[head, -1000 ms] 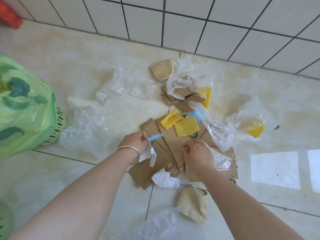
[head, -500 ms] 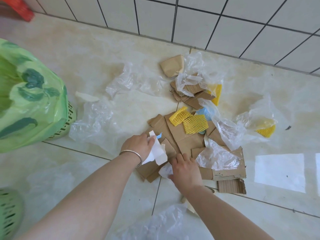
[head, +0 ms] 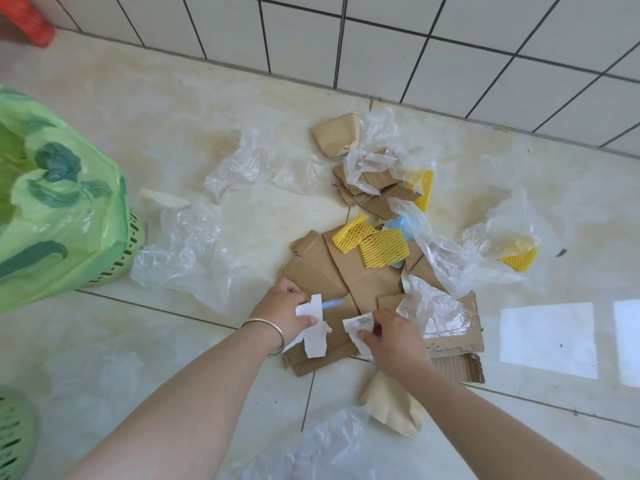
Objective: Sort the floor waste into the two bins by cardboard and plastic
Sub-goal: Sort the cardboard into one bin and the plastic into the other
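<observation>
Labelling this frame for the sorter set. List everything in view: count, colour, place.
brown cardboard pieces: many, brown, piled mid-floor
folded tan paper wad: one, tan, near the wall
yellow foam nets: four, yellow, on and right of the pile
clear plastic bags: several, clear, scattered around the pile
green-lined basket: one, green, far left
second green basket: one, green, bottom-left corner
red object: one, red, top-left corner
white paper scrap: one, white, in left hand grip
crumpled white scrap: one, white, in right hand grip
</observation>
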Tool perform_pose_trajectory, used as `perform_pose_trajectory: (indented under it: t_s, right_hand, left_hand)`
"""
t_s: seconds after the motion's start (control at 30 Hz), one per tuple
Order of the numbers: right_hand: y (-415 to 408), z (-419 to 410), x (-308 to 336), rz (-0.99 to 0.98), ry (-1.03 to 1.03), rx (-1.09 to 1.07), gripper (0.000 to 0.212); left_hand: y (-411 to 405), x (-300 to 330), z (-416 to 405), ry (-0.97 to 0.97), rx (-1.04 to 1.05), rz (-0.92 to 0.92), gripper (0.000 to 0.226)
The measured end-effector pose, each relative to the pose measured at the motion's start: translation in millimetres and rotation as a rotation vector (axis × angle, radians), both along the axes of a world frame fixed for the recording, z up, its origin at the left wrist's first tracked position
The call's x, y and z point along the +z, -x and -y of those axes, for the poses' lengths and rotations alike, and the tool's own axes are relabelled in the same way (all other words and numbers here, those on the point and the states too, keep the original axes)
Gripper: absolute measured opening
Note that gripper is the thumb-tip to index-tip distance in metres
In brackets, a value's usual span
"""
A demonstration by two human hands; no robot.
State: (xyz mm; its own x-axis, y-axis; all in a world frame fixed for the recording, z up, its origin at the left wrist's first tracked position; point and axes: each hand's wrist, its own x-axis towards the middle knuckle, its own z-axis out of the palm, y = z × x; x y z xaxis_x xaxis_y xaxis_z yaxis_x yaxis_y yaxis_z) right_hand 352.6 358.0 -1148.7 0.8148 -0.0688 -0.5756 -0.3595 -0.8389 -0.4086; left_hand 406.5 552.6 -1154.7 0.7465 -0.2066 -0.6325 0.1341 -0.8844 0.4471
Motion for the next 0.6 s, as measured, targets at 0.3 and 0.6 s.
perform_pose_trajectory:
  t_s: [0.3,0.6]
  right_hand:
    - [5,20,9,0.005,0.048,0.001,0.022]
    - [13,55,26,-0.168,-0.025,-0.019,0.023]
  left_hand:
    - [15,9,37,-0.015,-0.063,-0.076,0.04]
    - [-8,29,31,0.046,0.082,-0.079,0.049]
